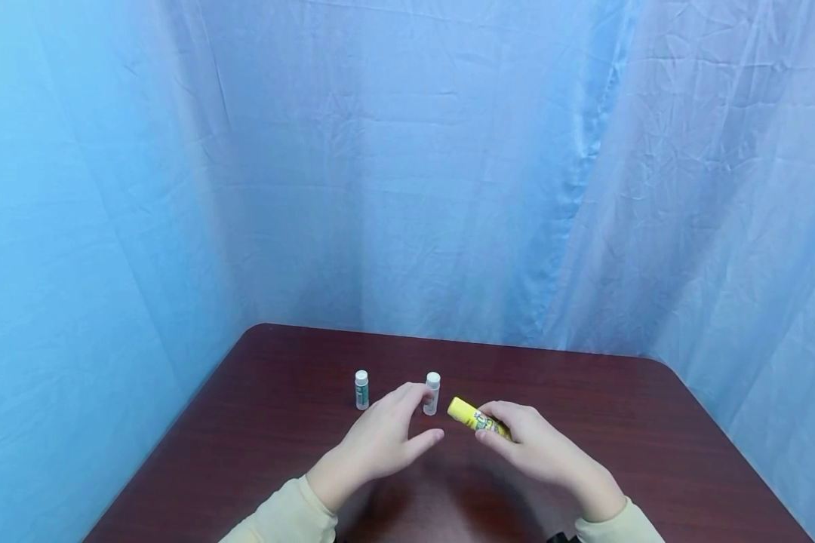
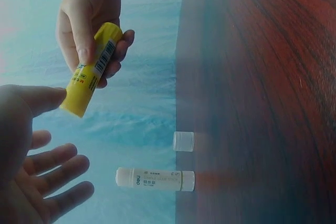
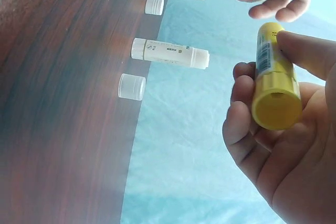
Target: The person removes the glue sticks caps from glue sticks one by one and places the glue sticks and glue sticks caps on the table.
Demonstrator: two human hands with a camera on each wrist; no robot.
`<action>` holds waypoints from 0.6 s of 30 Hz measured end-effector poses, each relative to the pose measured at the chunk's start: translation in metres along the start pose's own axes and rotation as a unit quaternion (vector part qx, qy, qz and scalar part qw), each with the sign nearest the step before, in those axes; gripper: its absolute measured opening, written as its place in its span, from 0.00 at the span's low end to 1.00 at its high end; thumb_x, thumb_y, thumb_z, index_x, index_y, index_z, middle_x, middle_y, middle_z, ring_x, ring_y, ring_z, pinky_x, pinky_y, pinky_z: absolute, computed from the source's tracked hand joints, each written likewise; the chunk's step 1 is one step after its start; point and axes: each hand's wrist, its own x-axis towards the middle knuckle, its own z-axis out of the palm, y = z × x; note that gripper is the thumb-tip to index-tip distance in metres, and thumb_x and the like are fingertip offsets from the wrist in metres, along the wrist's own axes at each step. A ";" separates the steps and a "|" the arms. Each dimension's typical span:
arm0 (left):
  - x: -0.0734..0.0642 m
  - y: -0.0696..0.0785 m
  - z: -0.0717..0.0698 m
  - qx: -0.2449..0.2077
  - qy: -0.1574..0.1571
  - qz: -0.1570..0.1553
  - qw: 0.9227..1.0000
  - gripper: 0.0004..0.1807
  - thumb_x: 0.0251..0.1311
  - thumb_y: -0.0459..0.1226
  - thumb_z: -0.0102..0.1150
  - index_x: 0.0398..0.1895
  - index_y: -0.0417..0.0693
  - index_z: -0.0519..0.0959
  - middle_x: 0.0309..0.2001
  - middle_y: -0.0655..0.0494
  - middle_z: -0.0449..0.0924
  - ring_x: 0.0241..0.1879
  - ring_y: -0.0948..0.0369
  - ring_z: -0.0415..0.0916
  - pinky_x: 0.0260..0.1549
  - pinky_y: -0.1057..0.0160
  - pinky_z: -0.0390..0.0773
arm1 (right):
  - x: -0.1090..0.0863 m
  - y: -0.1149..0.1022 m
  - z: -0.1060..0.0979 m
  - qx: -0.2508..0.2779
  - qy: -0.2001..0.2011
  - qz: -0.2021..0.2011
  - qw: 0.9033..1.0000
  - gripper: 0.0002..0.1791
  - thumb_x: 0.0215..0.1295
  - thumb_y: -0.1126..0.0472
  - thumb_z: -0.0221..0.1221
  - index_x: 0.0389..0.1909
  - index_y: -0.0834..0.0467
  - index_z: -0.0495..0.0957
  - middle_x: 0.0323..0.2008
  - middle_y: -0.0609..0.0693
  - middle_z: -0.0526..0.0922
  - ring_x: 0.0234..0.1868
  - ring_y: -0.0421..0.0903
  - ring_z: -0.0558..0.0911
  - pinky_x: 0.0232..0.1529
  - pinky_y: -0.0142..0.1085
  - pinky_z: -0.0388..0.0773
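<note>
My right hand [image 1: 539, 450] grips a yellow glue stick [image 1: 472, 416], tilted so one end points toward my left hand [image 1: 380, 441]. In the right wrist view, the near end of the yellow glue stick [image 3: 278, 98] faces the camera. My left hand holds nothing; its fingers are spread, thumb apart, and in the head view a gap separates it from the yellow stick. A white glue stick [image 2: 157, 179] stands upright on the table just beyond the left fingers, which partly cover it in the head view. Farther left stands a green-labelled glue stick [image 1: 362, 392].
A translucent cap [image 3: 132, 86] stands on the table near the white glue stick, and another small cap [image 3: 154, 6] stands between the two upright sticks. The dark red-brown table [image 1: 584, 392] has blue cloth [image 1: 407, 188] hanging behind and at its sides.
</note>
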 end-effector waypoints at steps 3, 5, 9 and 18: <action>0.001 -0.002 -0.001 0.008 -0.007 0.016 1.000 0.27 0.64 0.50 0.68 0.61 0.52 0.73 0.48 0.65 0.76 0.44 0.66 0.75 0.45 0.64 0.79 | 0.000 0.000 0.001 0.007 -0.009 0.009 1.000 0.08 0.75 0.52 0.60 0.49 0.48 0.80 0.36 0.36 0.80 0.33 0.36 0.77 0.35 0.34 0.76; 0.002 -0.003 -0.002 0.014 -0.014 0.027 0.999 0.29 0.64 0.51 0.68 0.64 0.51 0.72 0.49 0.64 0.76 0.44 0.66 0.75 0.45 0.64 0.79 | 0.000 -0.001 0.001 0.009 -0.012 0.010 1.000 0.09 0.75 0.51 0.59 0.50 0.48 0.80 0.36 0.36 0.80 0.34 0.37 0.78 0.36 0.34 0.76; 0.003 -0.005 -0.003 0.035 -0.021 0.054 0.998 0.32 0.64 0.52 0.67 0.67 0.53 0.71 0.53 0.62 0.76 0.46 0.66 0.75 0.47 0.64 0.79 | 0.000 -0.003 0.002 0.017 -0.017 0.006 1.000 0.11 0.77 0.49 0.57 0.51 0.48 0.80 0.38 0.38 0.81 0.36 0.38 0.79 0.38 0.35 0.77; 0.007 -0.007 -0.005 0.099 -0.027 0.122 0.987 0.33 0.63 0.54 0.68 0.67 0.51 0.71 0.56 0.58 0.77 0.52 0.63 0.78 0.55 0.61 0.77 | -0.001 -0.005 0.004 0.032 -0.026 0.005 0.999 0.13 0.79 0.48 0.53 0.53 0.48 0.80 0.38 0.36 0.81 0.37 0.39 0.78 0.40 0.36 0.76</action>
